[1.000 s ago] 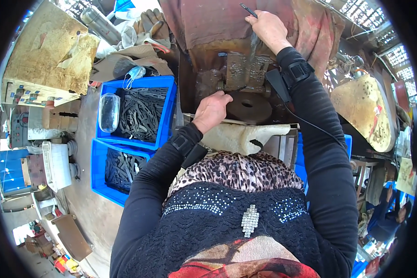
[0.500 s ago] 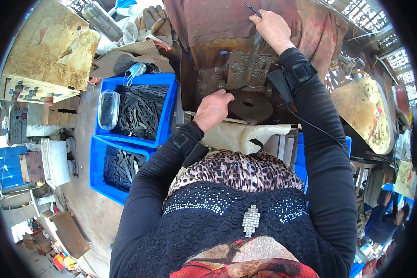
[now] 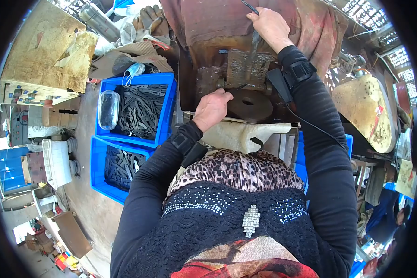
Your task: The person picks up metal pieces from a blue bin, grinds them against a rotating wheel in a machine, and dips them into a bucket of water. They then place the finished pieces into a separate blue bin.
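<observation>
My right hand (image 3: 271, 28) is raised at the far side, its fingers closed on a slim dark strip (image 3: 249, 6) that sticks out to the upper left. Below it, my left hand (image 3: 212, 109) is closed at the left edge of a flat round wheel (image 3: 249, 106) with a hole in its middle. Whatever the left fingers pinch, if anything, is hidden. Behind the wheel is a wet metal block (image 3: 245, 69), with water running down over it from above.
Left stand two blue bins (image 3: 168, 111) of dark flat metal pieces; a clear plastic container (image 3: 108, 110) rests on the upper one. A reddish cloth (image 3: 217, 21) hangs behind the wheel, a pale cloth (image 3: 231, 135) lies in front. Gloves (image 3: 150, 23) and a steel flask (image 3: 99, 22) lie far left.
My right hand has shifted slightly up and left, still holding the dark strip. The left hand stays almost where it was beside the wheel.
</observation>
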A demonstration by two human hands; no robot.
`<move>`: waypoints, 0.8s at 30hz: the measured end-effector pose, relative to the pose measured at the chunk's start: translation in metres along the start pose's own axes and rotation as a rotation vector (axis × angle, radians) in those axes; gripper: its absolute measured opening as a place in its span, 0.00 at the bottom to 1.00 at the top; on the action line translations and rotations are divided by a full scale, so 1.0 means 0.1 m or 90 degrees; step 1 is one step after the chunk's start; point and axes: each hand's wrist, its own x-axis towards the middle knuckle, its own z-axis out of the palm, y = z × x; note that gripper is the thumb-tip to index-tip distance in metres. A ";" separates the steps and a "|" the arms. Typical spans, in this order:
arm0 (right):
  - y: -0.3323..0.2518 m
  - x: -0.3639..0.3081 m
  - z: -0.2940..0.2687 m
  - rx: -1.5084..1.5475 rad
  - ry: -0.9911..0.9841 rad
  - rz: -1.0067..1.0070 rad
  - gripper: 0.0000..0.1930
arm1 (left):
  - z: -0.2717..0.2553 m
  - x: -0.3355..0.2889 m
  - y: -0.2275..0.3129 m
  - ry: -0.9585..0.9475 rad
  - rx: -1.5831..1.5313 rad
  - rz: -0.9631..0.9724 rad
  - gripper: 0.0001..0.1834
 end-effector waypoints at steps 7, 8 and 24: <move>0.00 0.00 0.01 -0.007 0.012 -0.007 0.19 | -0.02 0.01 0.01 -0.004 0.001 0.000 0.12; 0.00 0.01 0.01 -0.006 0.014 -0.007 0.19 | -0.02 0.01 0.01 -0.004 0.005 0.001 0.12; 0.01 0.07 0.02 0.014 0.022 -0.007 0.19 | 0.01 0.01 -0.06 -0.056 -0.026 -0.050 0.11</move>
